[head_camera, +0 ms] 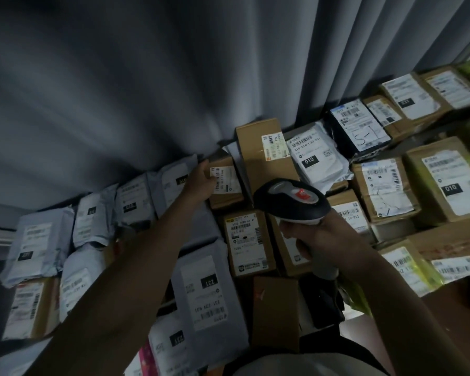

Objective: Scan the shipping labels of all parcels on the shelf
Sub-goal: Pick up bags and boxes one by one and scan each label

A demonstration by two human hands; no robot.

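My right hand (318,237) grips the handle of a black and grey barcode scanner (291,199), whose head points up at the top row of parcels. My left hand (201,183) reaches far up and holds the left edge of a small cardboard box (228,196) with a white shipping label (225,180). To its right a taller cardboard box (258,164) stands with a label (274,146) near its top. Many more labelled parcels fill the shelves: grey poly bags (206,291) on the left, cardboard boxes (247,242) in the middle and right.
A grey curtain (147,77) hangs behind the top row. A white poly bag marked 010 (318,158) and a black parcel (358,128) lie right of the tall box. Yellow-green bags (423,270) sit at the lower right. A plain brown box (277,313) leans below.
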